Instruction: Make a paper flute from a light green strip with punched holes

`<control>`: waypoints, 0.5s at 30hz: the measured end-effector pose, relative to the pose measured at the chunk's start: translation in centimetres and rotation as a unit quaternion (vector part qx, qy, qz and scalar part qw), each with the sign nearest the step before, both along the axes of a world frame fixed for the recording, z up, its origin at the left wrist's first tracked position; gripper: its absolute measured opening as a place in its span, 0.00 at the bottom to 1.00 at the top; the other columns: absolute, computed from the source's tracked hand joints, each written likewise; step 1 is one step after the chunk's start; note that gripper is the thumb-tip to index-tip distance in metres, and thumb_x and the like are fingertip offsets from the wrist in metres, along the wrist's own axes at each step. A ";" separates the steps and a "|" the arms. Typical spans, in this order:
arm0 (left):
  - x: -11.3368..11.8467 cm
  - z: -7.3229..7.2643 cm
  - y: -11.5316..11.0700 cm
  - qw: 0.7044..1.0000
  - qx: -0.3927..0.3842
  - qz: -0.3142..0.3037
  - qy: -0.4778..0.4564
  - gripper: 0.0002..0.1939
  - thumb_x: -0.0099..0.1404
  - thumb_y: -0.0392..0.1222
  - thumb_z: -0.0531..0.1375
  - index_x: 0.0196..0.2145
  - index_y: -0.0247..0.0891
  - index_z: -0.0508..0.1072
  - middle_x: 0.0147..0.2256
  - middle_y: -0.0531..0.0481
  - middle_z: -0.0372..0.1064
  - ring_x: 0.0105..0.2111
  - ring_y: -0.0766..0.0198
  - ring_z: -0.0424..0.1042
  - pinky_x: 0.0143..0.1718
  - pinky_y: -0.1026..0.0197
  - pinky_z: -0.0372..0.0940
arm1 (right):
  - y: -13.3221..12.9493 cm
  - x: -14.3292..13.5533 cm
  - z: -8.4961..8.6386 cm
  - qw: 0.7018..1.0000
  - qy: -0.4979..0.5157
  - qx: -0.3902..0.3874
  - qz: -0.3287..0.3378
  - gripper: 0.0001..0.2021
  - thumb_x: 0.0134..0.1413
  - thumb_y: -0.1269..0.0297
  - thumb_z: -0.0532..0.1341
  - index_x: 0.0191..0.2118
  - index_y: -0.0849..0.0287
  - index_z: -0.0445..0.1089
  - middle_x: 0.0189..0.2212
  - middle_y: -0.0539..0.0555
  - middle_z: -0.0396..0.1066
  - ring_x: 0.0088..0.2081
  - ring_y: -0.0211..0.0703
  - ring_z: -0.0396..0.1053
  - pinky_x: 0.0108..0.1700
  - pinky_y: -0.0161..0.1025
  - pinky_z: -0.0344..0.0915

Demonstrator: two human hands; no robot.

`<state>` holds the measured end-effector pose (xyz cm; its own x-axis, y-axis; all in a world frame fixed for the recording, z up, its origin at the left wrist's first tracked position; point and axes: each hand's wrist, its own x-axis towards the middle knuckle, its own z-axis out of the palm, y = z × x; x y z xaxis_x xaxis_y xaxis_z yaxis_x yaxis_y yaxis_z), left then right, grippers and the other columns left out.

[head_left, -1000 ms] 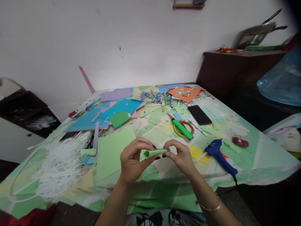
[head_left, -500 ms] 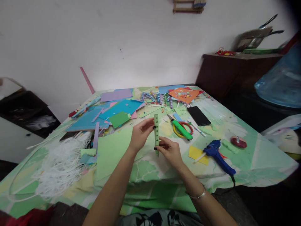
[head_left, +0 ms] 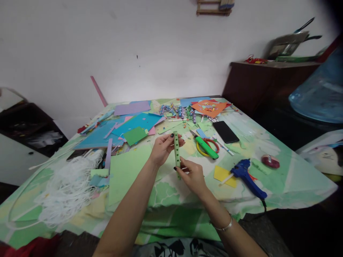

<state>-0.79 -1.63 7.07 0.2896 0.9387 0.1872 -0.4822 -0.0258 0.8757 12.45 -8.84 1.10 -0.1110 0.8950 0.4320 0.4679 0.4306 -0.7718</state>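
Observation:
A narrow pale green strip with a row of dark holes (head_left: pixel 177 150) stands nearly upright over the table's front. Near its top, my left hand (head_left: pixel 163 146) pinches it, thumb in front and fingers behind. My right hand (head_left: pixel 193 175) grips it close to the lower end, between thumb and fingers. Below and to the left lies a large light green sheet (head_left: pixel 128 175). To the right are a green-handled cutter (head_left: pixel 207 146) and scissors with red and yellow handles (head_left: pixel 215 144), partly under the cutter.
A blue glue gun (head_left: pixel 248 178) lies at right by a yellow paper piece (head_left: pixel 221 174). Behind it are a black phone (head_left: pixel 225 132) and a dark red object (head_left: pixel 270 161). White cord (head_left: pixel 66 192) is heaped at left. Coloured sheets (head_left: pixel 139 125) and curled paper bits (head_left: pixel 179 110) cover the back.
The strip has turned slightly, with its top tilting left and its holed face more toward me. My left thumb has moved up to its top, and left fingers now show behind it.

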 end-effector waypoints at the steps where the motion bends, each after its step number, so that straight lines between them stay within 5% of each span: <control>1: 0.1 -0.1 0.0 1.000 -0.004 0.005 -0.002 0.12 0.58 0.45 0.63 0.34 0.32 0.77 0.28 0.46 0.75 0.33 0.60 0.76 0.43 0.55 0.67 | 0.0 0.0 0.0 1.000 -0.004 -0.002 -0.001 0.18 0.52 0.66 0.59 0.50 0.60 0.70 0.25 0.51 0.71 0.27 0.40 0.70 0.30 0.35 0.68; 9: 0.2 -0.4 0.1 0.999 -0.005 0.019 0.033 0.16 0.59 0.46 0.62 0.41 0.32 0.75 0.37 0.40 0.76 0.37 0.57 0.76 0.44 0.53 0.67 | -0.1 -0.1 -0.6 1.000 -0.009 -0.011 -0.014 0.15 0.53 0.65 0.59 0.47 0.59 0.72 0.24 0.50 0.71 0.25 0.38 0.68 0.30 0.33 0.66; 15: 0.2 0.0 0.8 0.997 0.001 0.051 0.065 0.15 0.57 0.48 0.64 0.35 0.31 0.75 0.29 0.45 0.76 0.33 0.59 0.76 0.43 0.54 0.67 | 0.0 -0.1 -0.9 1.000 -0.023 -0.003 -0.016 0.17 0.53 0.65 0.59 0.49 0.61 0.71 0.24 0.52 0.71 0.26 0.39 0.67 0.30 0.33 0.66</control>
<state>-0.64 -0.83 7.03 0.2149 0.9641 0.1558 -0.3598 -0.0702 0.9304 12.33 -8.81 0.22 -0.1017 0.9011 0.4215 0.5157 0.4101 -0.7522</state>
